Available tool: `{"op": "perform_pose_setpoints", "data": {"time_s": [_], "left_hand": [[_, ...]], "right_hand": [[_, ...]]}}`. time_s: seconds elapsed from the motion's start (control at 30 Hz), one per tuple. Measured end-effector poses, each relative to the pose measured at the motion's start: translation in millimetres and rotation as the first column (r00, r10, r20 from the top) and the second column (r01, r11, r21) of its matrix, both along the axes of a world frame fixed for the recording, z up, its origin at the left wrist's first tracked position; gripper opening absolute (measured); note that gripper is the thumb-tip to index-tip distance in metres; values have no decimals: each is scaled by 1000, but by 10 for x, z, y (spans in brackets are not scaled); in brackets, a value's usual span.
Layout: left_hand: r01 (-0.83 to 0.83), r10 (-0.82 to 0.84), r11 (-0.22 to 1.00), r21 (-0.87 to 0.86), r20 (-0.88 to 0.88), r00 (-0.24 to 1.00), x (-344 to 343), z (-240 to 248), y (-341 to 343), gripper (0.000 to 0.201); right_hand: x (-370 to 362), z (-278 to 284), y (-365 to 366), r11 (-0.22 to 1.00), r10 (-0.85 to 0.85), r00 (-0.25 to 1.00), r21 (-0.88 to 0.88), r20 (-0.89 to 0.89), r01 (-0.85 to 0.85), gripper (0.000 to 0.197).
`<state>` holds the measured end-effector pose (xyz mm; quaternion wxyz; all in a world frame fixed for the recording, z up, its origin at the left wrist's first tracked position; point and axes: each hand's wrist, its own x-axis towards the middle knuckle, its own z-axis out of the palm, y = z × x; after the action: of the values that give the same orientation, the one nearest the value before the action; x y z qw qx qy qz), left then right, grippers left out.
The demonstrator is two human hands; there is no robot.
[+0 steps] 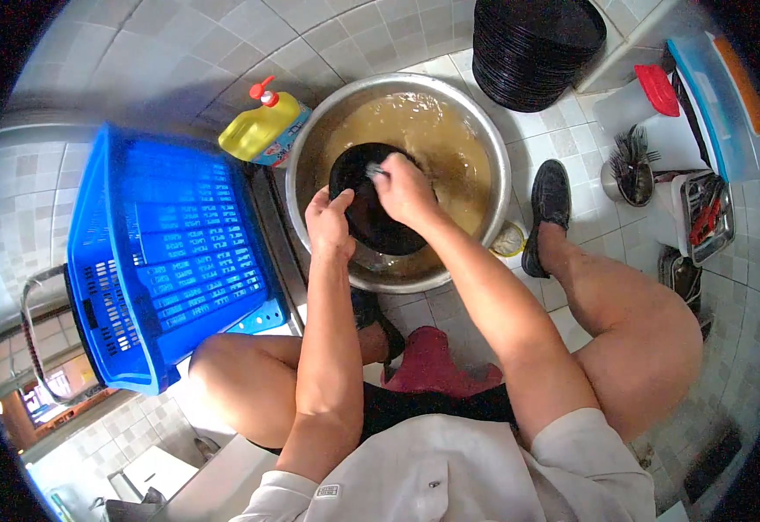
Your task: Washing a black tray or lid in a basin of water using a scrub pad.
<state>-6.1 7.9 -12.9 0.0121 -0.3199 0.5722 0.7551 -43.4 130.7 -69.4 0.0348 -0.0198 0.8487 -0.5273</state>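
Note:
A black round plate (pixel 383 228) is tilted over brownish water inside a wide metal basin (pixel 500 174). My left hand (pixel 329 228) grips the plate's left rim, thumb on its upper face. Over the plate's face, my right hand (pixel 404 190) is closed on a small silvery scrubber (pixel 375 170), blurred and mostly covered by the fingers. Part of the plate lies hidden under my right hand and wrist.
A blue plastic basket (pixel 197 244) stands left, near a yellow pump bottle (pixel 262 130). Black plates (pixel 532 56) are stacked behind the basin. To the right are a metal cup of forks (pixel 631 178), a tray of utensils (pixel 706 217) and a red-topped container (pixel 654 91).

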Motion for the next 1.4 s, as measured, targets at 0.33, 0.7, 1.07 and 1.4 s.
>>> {"op": "perform_pose_setpoints", "data": {"time_s": [0.33, 0.7, 1.07, 1.4], "left_hand": [[90, -75, 990, 109, -140, 987, 18, 104, 52, 21], [-178, 183, 983, 45, -235, 955, -32, 47, -190, 25], [-16, 28, 998, 59, -214, 976, -1, 59, 167, 25], [-155, 161, 987, 42, -220, 962, -66, 33, 28, 23]], "right_hand": [[-244, -249, 391, 928, -261, 965, 278, 7, 249, 23], [490, 142, -35, 962, -272, 909, 119, 316, 246, 25], [-110, 134, 129, 975, -180, 975, 108, -127, 194, 17], [336, -50, 246, 971, -125, 992, 201, -23, 127, 18]]}}
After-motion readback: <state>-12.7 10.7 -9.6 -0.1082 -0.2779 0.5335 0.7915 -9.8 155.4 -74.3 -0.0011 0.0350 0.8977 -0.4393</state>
